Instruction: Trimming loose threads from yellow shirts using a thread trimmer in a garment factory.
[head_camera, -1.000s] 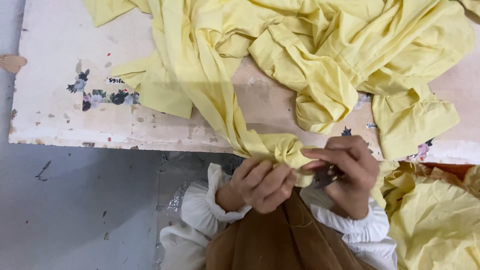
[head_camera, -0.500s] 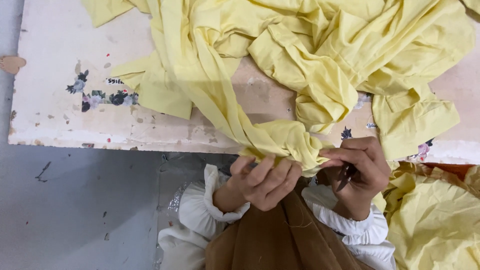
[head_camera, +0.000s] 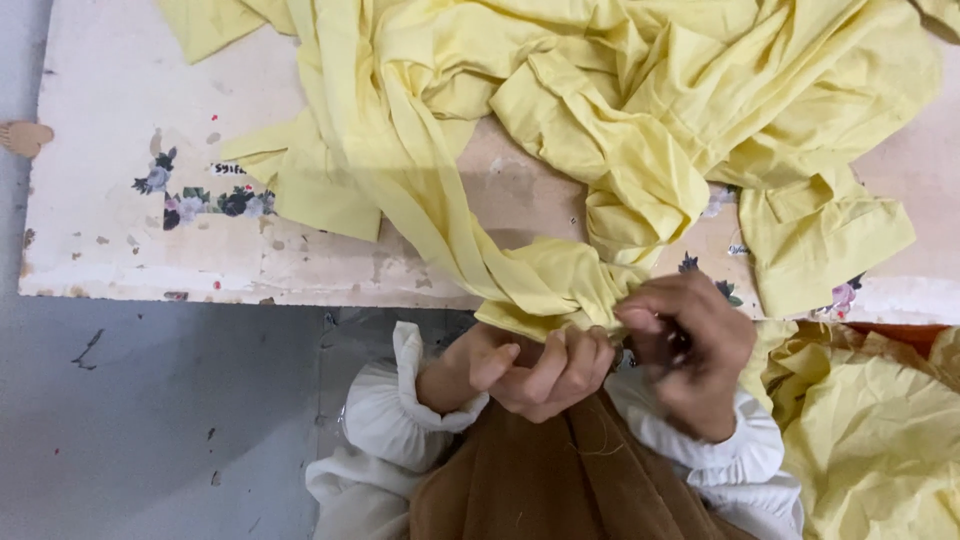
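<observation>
A large crumpled pale yellow garment (head_camera: 620, 110) lies spread over a worn white table (head_camera: 120, 250). One twisted strand of it runs down to the table's front edge. My left hand (head_camera: 530, 372) is closed around that bunched end of the yellow cloth just below the edge. My right hand (head_camera: 692, 352) is right beside it, fingers curled, its fingertips pinching the same bunch. A small dark tool (head_camera: 680, 350) shows inside the right palm; its kind is unclear. Both wrists have white gathered cuffs.
The table has faded flower stickers (head_camera: 190, 200) and chipped paint. More yellow cloth (head_camera: 880, 430) is piled at the lower right, beside the table's edge. Brown fabric (head_camera: 560, 480) covers my lap. Grey floor (head_camera: 150, 420) lies to the left.
More yellow cloth has been gathered into the bunch at the table edge. My right hand has curled tighter, and the greyish tool seen earlier is now mostly hidden in it.
</observation>
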